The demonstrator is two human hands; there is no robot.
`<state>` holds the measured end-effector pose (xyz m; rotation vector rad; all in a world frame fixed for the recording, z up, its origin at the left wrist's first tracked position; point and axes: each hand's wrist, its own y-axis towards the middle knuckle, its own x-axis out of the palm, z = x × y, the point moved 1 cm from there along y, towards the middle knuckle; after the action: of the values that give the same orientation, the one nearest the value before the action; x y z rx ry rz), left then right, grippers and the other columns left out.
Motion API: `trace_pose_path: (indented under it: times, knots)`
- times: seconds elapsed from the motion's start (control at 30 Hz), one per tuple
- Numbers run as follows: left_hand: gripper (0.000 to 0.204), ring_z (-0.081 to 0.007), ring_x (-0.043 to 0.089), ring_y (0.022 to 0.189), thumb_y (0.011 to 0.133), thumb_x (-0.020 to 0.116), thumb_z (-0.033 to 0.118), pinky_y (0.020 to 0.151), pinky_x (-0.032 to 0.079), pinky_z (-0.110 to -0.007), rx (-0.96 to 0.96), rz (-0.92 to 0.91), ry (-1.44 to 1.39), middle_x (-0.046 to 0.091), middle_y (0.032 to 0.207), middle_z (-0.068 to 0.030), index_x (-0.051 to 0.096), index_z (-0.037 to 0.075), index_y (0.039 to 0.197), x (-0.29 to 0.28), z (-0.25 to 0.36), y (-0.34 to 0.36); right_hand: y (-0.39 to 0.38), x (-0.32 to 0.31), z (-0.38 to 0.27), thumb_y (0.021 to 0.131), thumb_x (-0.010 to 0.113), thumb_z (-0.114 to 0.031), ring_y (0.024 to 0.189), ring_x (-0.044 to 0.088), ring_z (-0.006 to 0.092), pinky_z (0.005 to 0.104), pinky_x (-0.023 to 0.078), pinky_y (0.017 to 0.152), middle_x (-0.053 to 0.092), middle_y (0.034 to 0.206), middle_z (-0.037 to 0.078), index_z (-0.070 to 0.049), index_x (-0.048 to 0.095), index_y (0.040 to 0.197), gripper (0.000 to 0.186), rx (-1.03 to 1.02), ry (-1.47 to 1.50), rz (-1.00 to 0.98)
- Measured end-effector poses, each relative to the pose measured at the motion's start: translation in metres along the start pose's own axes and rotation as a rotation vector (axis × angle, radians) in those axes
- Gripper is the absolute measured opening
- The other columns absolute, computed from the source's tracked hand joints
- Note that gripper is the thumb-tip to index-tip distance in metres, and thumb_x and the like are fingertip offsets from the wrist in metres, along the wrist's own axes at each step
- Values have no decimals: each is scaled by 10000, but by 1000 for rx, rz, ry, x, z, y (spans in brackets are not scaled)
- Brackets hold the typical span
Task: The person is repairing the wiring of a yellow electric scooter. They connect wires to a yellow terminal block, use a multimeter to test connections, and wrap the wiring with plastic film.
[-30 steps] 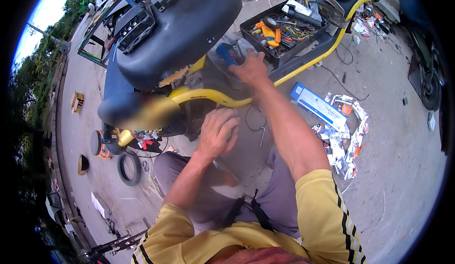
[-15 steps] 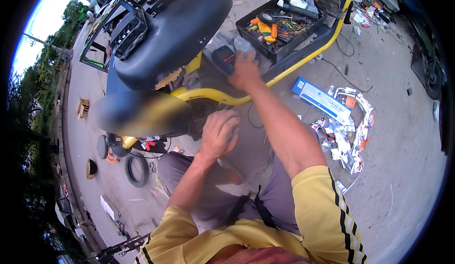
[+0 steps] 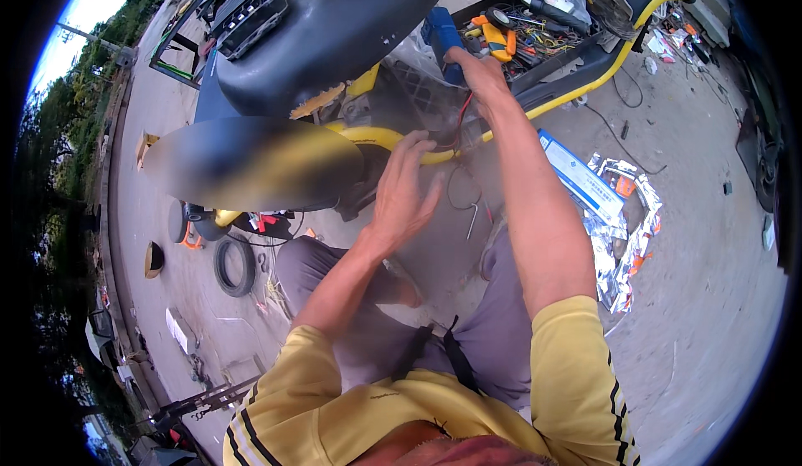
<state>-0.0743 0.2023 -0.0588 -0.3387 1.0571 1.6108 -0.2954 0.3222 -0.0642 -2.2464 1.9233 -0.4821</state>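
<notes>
My right hand (image 3: 483, 77) is closed around a blue handheld multimeter (image 3: 441, 31), lifted beside the tool tray. Red and dark leads (image 3: 462, 119) hang from below that hand toward the yellow frame tube (image 3: 372, 134) of a partly stripped scooter. My left hand (image 3: 403, 194) is raised just on my side of the tube, fingers stretched and apart, holding nothing. Whether its fingertips touch the tube, I cannot tell. A crumpled clear plastic bag (image 3: 418, 56) lies on the scooter's footboard area, left of the meter.
The black scooter seat (image 3: 334, 48) rises at upper left. Orange-yellow pliers-like tools (image 3: 499, 41) and wires fill the tray. A blue-and-white box (image 3: 581, 178) and torn silver foil (image 3: 614, 274) lie at right. A tyre (image 3: 235, 267) and a hex-key-like rod (image 3: 473, 219) are on the ground.
My right hand has picked the multimeter up from the footboard and moved it right and away, its leads now trailing. My left hand has unfolded its fingers and moved toward the tube.
</notes>
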Motion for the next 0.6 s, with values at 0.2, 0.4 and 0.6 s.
trace_pose_path:
  times: [0.2, 0.4, 0.6]
  knots:
    - [624, -419, 547, 1428, 1028, 695, 157, 1179, 458, -467, -230, -77, -159, 438, 1612, -276, 419, -48, 1549, 20, -22, 23, 9, -5, -1, 736, 849, -354, 929, 669, 260, 406, 535, 821, 694, 1059, 194, 164, 668, 1170, 700, 43, 176, -12]
    - [610, -330, 430, 1513, 1134, 543, 243, 1248, 352, -423, -271, 108, -500, 383, 1639, -234, 314, -50, 1619, 31, -29, 48, -18, 31, 22, 783, 896, -375, 1240, 656, 441, 494, 533, 1066, 531, 1454, 315, 77, 612, 1401, 817, -206, -629, 108]
    - [520, -393, 332, 1584, 1143, 507, 298, 1283, 291, -459, -108, 33, -122, 301, 1699, -285, 474, -46, 1532, 30, -24, 61, -8, 50, 79, 858, 810, -237, 1305, 587, 546, 523, 513, 1119, 450, 1537, 300, 48, 510, 1499, 762, -584, -960, -153]
